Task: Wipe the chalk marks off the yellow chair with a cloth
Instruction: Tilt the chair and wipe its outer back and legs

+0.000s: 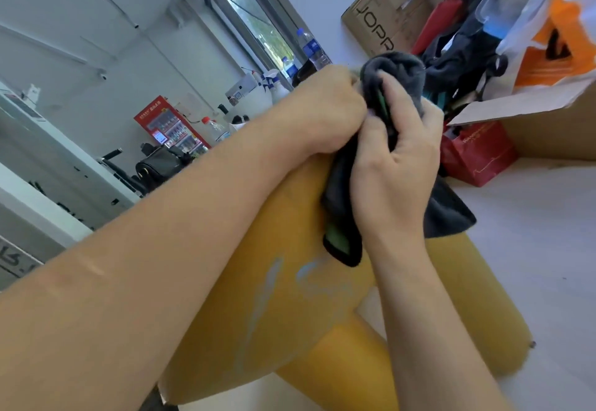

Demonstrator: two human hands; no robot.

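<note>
The yellow chair (290, 330) fills the lower middle of the head view, with pale blue-white chalk marks (267, 298) smeared down its surface. A dark grey cloth (403, 75) with a green inner side hangs over the chair's top edge. My right hand (396, 165) grips the cloth from the right, fingers wrapped around it. My left hand (325, 111) is closed in a fist against the cloth's left side at the top of the chair; the cloth hides its fingertips. Both forearms cross the frame from the lower left and bottom.
Cardboard boxes (387, 14) and an open carton (548, 133) stand at the right with a red bag (477, 156), dark clothing and an orange-white plastic bag (554, 43). Water bottles (311, 46) and spray bottles line the window sill. A red vending machine (171, 127) stands far left.
</note>
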